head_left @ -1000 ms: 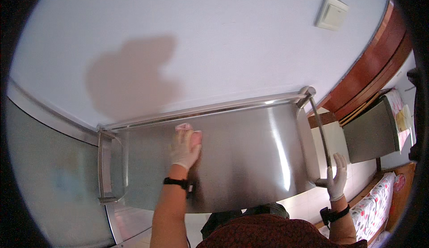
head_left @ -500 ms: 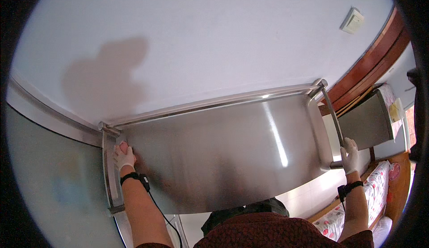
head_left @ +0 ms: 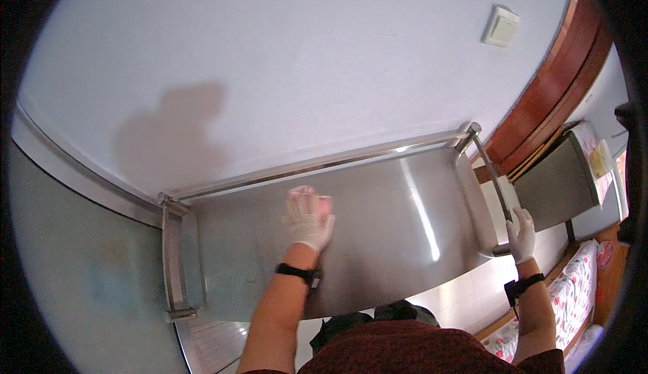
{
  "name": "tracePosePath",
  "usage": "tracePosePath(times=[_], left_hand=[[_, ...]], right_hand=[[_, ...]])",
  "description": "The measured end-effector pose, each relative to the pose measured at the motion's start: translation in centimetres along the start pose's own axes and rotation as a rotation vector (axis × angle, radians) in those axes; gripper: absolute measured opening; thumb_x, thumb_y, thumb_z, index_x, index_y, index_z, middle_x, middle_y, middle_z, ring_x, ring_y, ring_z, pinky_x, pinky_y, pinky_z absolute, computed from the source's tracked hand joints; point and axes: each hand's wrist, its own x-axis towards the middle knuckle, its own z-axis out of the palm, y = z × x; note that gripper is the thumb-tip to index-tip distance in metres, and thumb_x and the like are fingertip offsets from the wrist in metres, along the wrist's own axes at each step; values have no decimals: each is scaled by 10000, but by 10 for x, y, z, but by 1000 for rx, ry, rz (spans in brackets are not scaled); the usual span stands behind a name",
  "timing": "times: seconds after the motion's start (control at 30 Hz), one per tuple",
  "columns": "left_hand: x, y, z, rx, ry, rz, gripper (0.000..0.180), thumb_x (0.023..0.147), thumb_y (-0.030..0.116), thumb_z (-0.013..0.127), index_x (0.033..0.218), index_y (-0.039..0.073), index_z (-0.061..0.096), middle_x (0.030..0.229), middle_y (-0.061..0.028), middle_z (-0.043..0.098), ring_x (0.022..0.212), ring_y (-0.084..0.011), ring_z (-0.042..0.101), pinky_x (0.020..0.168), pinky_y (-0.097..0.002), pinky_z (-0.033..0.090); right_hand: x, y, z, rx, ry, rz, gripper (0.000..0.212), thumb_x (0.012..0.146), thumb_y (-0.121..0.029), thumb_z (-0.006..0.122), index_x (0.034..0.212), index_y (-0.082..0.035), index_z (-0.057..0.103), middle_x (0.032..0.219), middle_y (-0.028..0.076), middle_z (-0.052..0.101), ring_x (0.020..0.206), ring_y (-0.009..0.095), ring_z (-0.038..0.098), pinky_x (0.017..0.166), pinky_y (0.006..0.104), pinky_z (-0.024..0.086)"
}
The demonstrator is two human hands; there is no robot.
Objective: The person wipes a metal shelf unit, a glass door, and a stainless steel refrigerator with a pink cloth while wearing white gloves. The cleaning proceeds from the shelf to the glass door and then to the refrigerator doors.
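My left hand (head_left: 310, 229), in a white glove, presses a pink cloth (head_left: 325, 205) onto the brushed stainless-steel shelf (head_left: 364, 239). Pink shows past the fingertips and beside the fingers; the rest of the cloth is under the hand. At the right end, my gloved right hand (head_left: 522, 239) is closed on the shelf's metal side rail (head_left: 495, 180), near its front corner. Part of its grip is hidden from view. Black straps with small modules sit on both wrists.
A pale wall (head_left: 337, 57) with a light switch (head_left: 501, 26) rises behind the shelf. A frosted panel (head_left: 88, 252) stands close on the left. To the right are a brown door frame (head_left: 540, 91), a grey cabinet (head_left: 557, 185) and a bed with patterned bedding (head_left: 570, 293).
My left hand has slid the pink cloth from the shelf's left end to its middle. My right hand stays at the right rail. The view has shifted slightly.
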Motion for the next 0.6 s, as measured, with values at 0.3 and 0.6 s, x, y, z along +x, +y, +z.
tracePosePath(times=[0.3,0.6], left_hand=[[-57,256,55,-10,-356,650,789,927,466,634,1602,188,336,1663,-190,220,1555,-416,147,1178,-648,194],[-52,185,40,-67,-232,486,797,923,472,631,1620,272,301,1656,-147,244,1519,-400,254,1142,-690,248]], right_hand=[[-1,-7,-3,-6,-10,-10,435,961,-231,646,1335,-18,588,1351,233,605,1313,440,529,1103,511,429],[-1,-8,-6,3,-30,-34,399,961,-194,634,1307,3,598,1323,247,618,1310,453,528,1095,517,433]])
